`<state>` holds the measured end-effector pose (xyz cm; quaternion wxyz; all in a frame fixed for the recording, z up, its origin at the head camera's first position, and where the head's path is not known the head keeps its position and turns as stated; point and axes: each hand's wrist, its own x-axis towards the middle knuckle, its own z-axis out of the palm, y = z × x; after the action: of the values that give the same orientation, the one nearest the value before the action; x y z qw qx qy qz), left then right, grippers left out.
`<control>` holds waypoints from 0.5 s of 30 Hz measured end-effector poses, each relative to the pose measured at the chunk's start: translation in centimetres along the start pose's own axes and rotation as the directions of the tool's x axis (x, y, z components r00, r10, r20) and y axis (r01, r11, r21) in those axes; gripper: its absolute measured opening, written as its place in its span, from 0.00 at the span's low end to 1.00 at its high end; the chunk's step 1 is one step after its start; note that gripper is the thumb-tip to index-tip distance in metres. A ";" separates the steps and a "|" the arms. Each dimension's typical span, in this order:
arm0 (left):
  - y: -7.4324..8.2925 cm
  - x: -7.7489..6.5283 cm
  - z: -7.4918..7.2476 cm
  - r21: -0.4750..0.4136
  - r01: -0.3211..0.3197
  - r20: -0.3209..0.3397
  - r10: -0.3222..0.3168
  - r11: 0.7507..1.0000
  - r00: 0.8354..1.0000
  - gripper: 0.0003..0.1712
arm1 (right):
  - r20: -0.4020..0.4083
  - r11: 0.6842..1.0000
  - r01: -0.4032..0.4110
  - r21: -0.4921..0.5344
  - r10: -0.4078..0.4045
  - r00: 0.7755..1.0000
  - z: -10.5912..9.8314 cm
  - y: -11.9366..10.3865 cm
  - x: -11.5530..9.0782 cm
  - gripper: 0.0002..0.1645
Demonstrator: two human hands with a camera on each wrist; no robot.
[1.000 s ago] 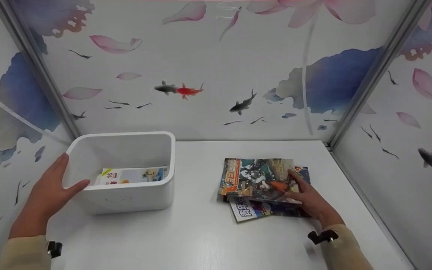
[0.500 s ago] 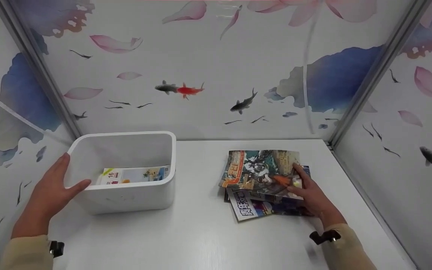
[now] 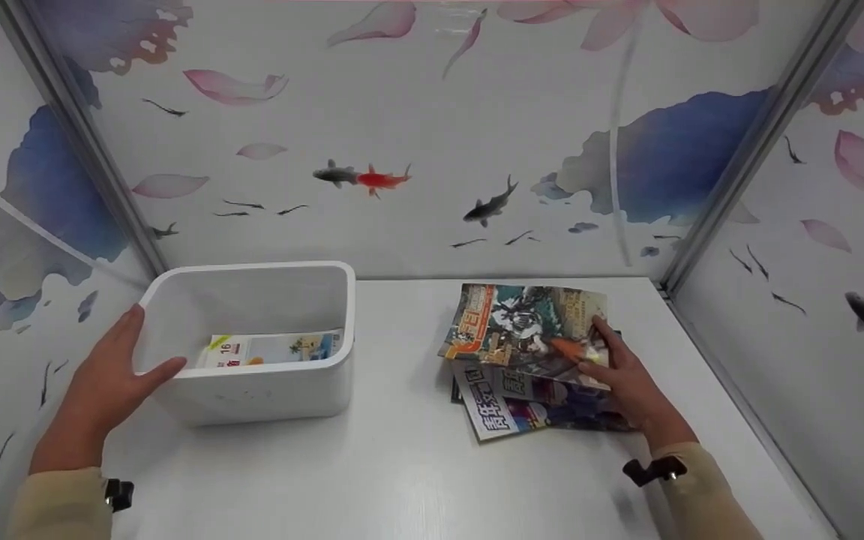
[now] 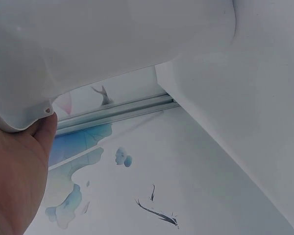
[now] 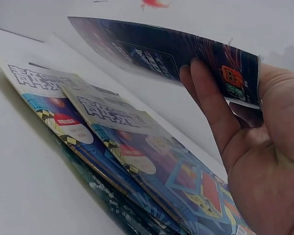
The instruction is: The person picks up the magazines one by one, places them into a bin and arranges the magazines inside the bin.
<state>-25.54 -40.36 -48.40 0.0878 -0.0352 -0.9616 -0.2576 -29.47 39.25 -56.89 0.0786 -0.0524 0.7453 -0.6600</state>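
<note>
the right hand (image 3: 633, 386) pinches a bowed, glossy magazine (image 3: 526, 326), lower right. the left hand (image 3: 106, 382) grips a smooth bin (image 3: 274, 397), lower left.

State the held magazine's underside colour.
The magazine's underside is mostly dark blue, clearest in the right wrist view.

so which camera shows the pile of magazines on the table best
The right wrist view: the pile of magazines appears close up, its overlapping covers largely unobstructed, though cropped at the bottom. In the head view, the held magazine and right hand hide part of it. The left wrist view shows none.
</note>
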 end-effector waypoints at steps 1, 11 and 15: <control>0.0 0.0 0.0 0.002 0.001 0.001 -0.001 1.000 1.000 0.68 | -0.004 1.000 0.010 -0.003 -0.010 1.000 0.1 -0.1 0.1 0.59; 0.1 0.0 -0.1 -0.010 0.008 0.005 -0.008 1.000 1.000 0.68 | -0.022 0.998 0.045 0.047 -0.044 0.999 0.7 -1.6 0.4 0.58; 0.1 0.0 -0.1 -0.014 0.008 0.005 -0.008 1.000 1.000 0.68 | -0.023 0.997 0.046 0.062 -0.045 0.999 1.1 -2.3 0.3 0.57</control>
<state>-25.55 -40.35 -48.27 0.0844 -0.0325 -0.9601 -0.2646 -29.65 37.84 -54.72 0.0573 -0.0597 0.7238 -0.6850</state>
